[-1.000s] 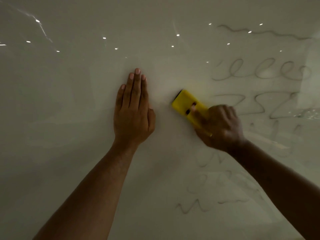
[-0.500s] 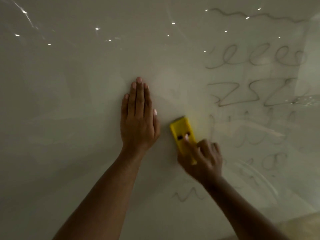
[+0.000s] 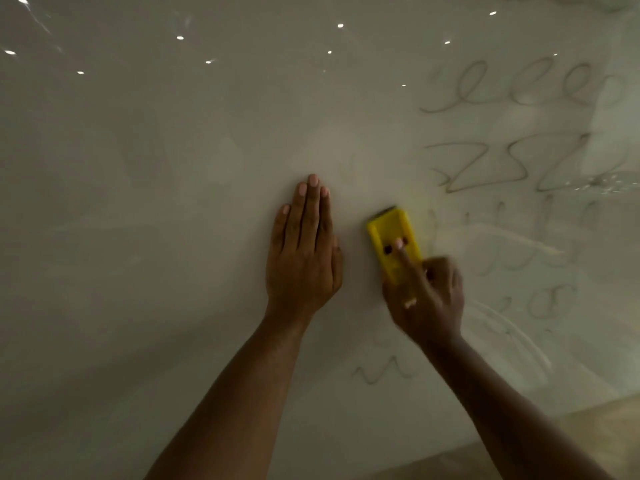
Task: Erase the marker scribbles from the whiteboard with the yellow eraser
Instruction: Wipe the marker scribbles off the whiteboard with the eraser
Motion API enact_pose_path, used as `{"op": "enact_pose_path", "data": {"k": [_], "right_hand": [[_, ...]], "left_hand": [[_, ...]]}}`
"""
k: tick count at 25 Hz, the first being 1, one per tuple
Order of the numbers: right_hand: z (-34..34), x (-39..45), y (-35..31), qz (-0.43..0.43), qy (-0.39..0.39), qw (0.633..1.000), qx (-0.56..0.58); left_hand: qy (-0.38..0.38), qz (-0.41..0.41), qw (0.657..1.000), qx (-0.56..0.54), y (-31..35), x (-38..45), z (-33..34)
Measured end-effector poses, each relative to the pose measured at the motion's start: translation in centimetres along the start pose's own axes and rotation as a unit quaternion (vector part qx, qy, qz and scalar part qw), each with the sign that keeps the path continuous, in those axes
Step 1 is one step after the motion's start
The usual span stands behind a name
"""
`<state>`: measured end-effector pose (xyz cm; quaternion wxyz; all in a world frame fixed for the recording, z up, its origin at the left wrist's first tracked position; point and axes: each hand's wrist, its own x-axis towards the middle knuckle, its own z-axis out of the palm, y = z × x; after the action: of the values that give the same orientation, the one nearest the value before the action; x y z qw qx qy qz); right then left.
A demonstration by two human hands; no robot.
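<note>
The whiteboard fills the view. My right hand grips the yellow eraser from below and holds it flat against the board, with the index finger lying along its back. My left hand rests flat on the board just left of the eraser, fingers straight and together. Dark marker scribbles run in rows down the right side: loops, a zigzag, and fainter smeared marks below it. A short squiggle sits low between my forearms.
Pale wipe streaks arc across the board to the right of my right hand. Ceiling lights reflect as bright dots along the top. A light wooden surface shows past the board's lower right edge.
My right hand has carried the eraser down from beside the zigzag row to level with my left palm, turning it more upright. The view has shifted, so the scribbles sit lower in frame.
</note>
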<state>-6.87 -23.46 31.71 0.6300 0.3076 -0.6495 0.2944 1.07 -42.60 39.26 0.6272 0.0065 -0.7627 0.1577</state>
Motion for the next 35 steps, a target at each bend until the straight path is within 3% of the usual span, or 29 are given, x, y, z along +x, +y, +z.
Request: {"op": "enact_pose_path", "data": {"k": [2,5,7,9,11,13,14,16,19,22,24,26,28,30,32,35], "right_hand": [[-0.4,-5.8,-0.8,-0.118,-0.067,0.990,0.030],[-0.9,-11.4,-0.7,-0.272,-0.184,0.944,0.036],[-1.1,-11.4,0.4,-0.314,-0.187,0.930,0.033],[-1.4,-9.8,2.0,-0.255,-0.138,0.957,0.007],[-1.6,-8.0,3.0,-0.104,-0.079,0.990,-0.049],[-1.5,-8.5,2.8,0.019,-0.062,0.996,-0.056],[-1.4,-9.9,2.1,0.038,-0.067,0.996,-0.049],[-1.3,-14.6,0.2,-0.014,-0.125,0.992,-0.028],[-2.0,-22.0,-1.3,-0.191,-0.259,0.947,0.009],[-2.1,-22.2,-0.3,-0.294,-0.290,0.911,0.007],[-2.5,-18.4,2.2,-0.243,-0.194,0.950,-0.027],[-3.4,-13.8,4.8,-0.107,-0.112,0.985,-0.071],[-3.7,-11.8,5.2,0.039,-0.096,0.992,-0.074],[-2.4,-13.2,3.3,0.130,-0.114,0.984,-0.050],[-1.7,-16.9,0.7,0.110,-0.160,0.981,-0.018],[-2.5,-21.8,0.6,-0.134,-0.268,0.954,-0.015]], "left_hand": [[0.000,-0.002,1.000,-0.004,0.2,0.0,0.0],[0.001,-0.001,1.000,-0.006,0.4,-0.2,-0.1],[0.008,-0.001,1.000,-0.005,0.3,-0.3,0.1],[0.011,0.001,1.000,-0.010,0.4,-0.8,0.4],[0.003,0.018,1.000,-0.014,0.8,-1.9,0.6],[-0.014,0.042,0.999,-0.028,1.6,-3.5,1.0],[-0.020,0.049,0.998,-0.032,2.0,-4.3,1.2],[-0.023,0.049,0.998,-0.033,2.4,-5.1,1.5],[-0.023,0.045,0.998,-0.036,2.5,-5.0,1.9],[-0.019,0.045,0.998,-0.030,2.5,-5.1,2.0],[-0.017,0.046,0.998,-0.030,2.5,-5.2,2.0],[-0.015,0.043,0.999,-0.028,2.5,-5.2,2.0],[-0.015,0.043,0.998,-0.035,2.5,-5.1,1.9],[-0.018,0.045,0.998,-0.034,2.5,-5.1,1.9],[-0.020,0.043,0.998,-0.034,2.5,-5.1,1.8],[-0.018,0.046,0.998,-0.033,2.5,-5.1,1.8]]}}
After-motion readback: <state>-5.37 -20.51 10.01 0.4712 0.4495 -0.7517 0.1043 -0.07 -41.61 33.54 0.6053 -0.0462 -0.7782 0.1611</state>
